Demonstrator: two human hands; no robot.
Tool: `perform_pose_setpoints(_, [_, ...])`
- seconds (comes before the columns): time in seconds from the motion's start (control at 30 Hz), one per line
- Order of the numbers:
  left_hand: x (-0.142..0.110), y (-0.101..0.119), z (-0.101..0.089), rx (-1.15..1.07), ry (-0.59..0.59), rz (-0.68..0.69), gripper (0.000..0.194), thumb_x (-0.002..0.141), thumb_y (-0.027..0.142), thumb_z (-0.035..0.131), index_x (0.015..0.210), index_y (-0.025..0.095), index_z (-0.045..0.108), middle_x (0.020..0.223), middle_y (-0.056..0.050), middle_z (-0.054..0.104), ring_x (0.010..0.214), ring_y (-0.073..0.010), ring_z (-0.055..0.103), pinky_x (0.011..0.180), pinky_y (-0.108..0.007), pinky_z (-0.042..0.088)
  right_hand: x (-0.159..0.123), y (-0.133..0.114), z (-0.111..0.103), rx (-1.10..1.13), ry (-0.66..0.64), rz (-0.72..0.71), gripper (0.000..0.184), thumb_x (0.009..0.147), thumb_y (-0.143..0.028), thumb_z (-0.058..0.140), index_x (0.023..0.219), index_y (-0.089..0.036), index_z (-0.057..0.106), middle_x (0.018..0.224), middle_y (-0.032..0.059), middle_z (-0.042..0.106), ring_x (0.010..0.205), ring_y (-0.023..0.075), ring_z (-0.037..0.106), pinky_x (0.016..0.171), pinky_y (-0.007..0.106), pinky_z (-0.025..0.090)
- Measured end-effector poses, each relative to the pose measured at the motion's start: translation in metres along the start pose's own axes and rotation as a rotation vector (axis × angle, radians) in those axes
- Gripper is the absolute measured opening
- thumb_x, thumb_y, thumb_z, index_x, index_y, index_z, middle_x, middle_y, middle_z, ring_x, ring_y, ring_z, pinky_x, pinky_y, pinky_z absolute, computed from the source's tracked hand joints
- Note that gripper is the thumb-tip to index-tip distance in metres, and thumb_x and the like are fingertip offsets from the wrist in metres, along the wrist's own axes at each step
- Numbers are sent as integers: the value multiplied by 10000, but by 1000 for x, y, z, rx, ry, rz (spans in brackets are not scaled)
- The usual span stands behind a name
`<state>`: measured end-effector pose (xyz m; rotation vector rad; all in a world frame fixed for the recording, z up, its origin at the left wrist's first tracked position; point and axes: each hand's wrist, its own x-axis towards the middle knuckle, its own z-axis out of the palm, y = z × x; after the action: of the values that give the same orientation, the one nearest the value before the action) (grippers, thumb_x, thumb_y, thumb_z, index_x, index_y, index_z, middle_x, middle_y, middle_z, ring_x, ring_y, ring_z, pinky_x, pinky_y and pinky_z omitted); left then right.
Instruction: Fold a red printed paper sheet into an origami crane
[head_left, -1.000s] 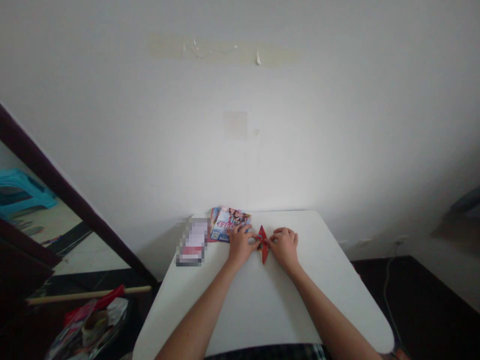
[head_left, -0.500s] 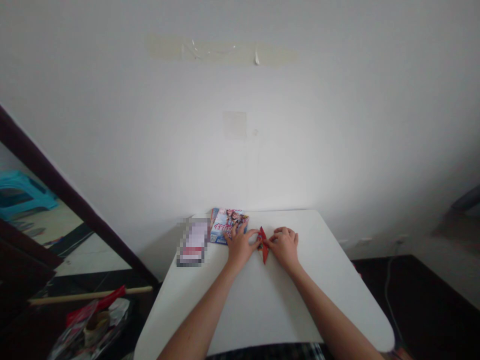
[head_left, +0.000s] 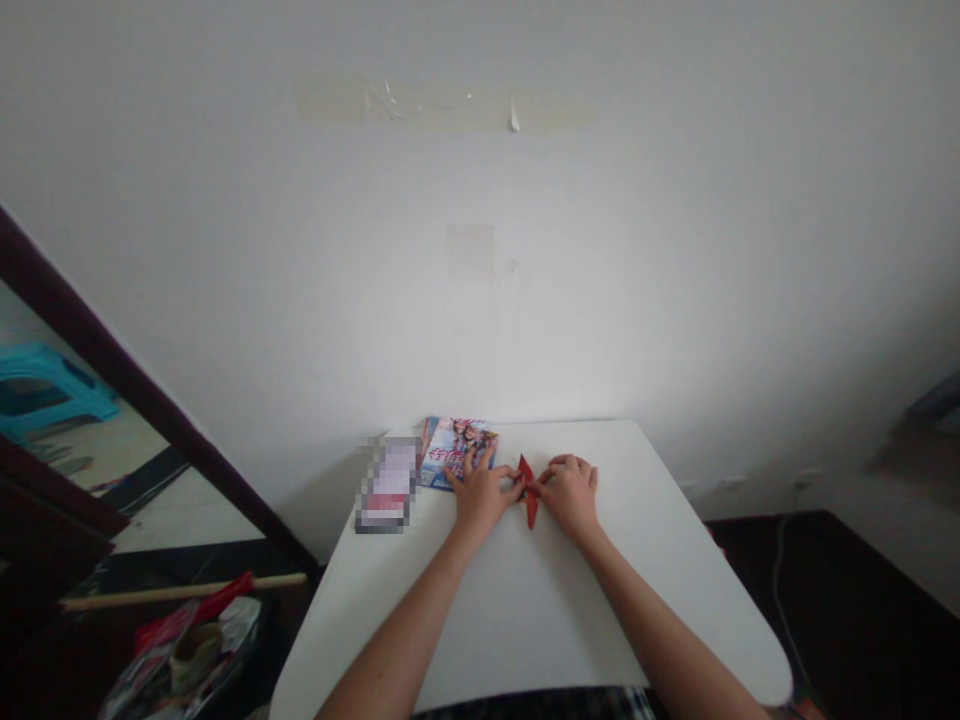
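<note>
A small piece of folded red paper (head_left: 531, 508) with pointed ends stands between my hands over the white table (head_left: 517, 620). My left hand (head_left: 480, 490) pinches its left side between thumb and forefinger, while the other fingers spread over the printed leaflets (head_left: 448, 440). From the right, my right hand (head_left: 571, 492) grips the paper's middle with thumb and forefinger, its remaining fingers curled. The fingertips hide the centre of the folded paper.
Left of the leaflets lies a pixelated, phone-shaped object (head_left: 386, 488). The wall (head_left: 480, 330) meets the table's far edge. On the floor at left are a wooden pole (head_left: 277, 580) and a plastic bag with things in it (head_left: 195, 650). A blue stool (head_left: 52, 385) shows in a mirror.
My fingers have shifted slightly on the red paper, and its middle looks pinched narrower. Both hands otherwise stay in nearly the same place.
</note>
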<state>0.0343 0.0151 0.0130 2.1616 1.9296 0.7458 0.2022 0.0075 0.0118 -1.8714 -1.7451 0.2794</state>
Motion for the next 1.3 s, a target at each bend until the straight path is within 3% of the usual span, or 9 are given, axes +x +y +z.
perform_pose_setpoints(0.23, [3, 0, -7, 6, -74, 7, 189, 790, 538, 707, 915, 411, 770, 1575, 63, 424, 1492, -458, 168, 1043, -872, 43, -1, -1, -3, -8, -22, -17, 249, 834, -438, 702, 1039, -297, 707, 1213, 66, 598, 1279, 327, 403, 1130, 616, 145])
perform_pose_setpoints(0.47, [5, -7, -16, 15, -160, 8, 187, 837, 504, 654, 988, 472, 761, 1630, 124, 304, 1529, -442, 33, 1074, -848, 24, 0, 0, 2, -5, -21, -8, 196, 838, -400, 702, 1006, -301, 716, 1231, 58, 583, 1294, 320, 393, 1145, 625, 119])
perform_pose_setpoints(0.67, [5, -10, -17, 73, -233, -3, 254, 858, 514, 617, 1087, 503, 725, 1656, 107, 239, 1530, -439, 37, 1054, -860, 38, -1, -1, 2, -30, -19, -7, 183, 861, -380, 683, 1023, -298, 706, 1238, 55, 584, 1292, 309, 400, 1153, 623, 134])
perform_pose_setpoints(1.03, [-7, -6, -13, 92, -97, 49, 317, 899, 501, 580, 1204, 549, 652, 1584, 32, 403, 1497, -396, 199, 1060, -859, 63, -1, 7, 5, -16, -40, -50, 157, 914, -336, 606, 1023, -297, 711, 1219, 62, 585, 1282, 293, 413, 1154, 638, 142])
perform_pose_setpoints(1.3, [-5, -6, -9, 74, -96, 30, 246, 880, 518, 600, 1092, 517, 725, 1566, 43, 432, 1466, -384, 261, 1096, -826, 59, -5, 4, 2, -27, -25, -83, 146, 902, -354, 627, 999, -329, 734, 1229, 54, 575, 1281, 300, 395, 1135, 645, 161])
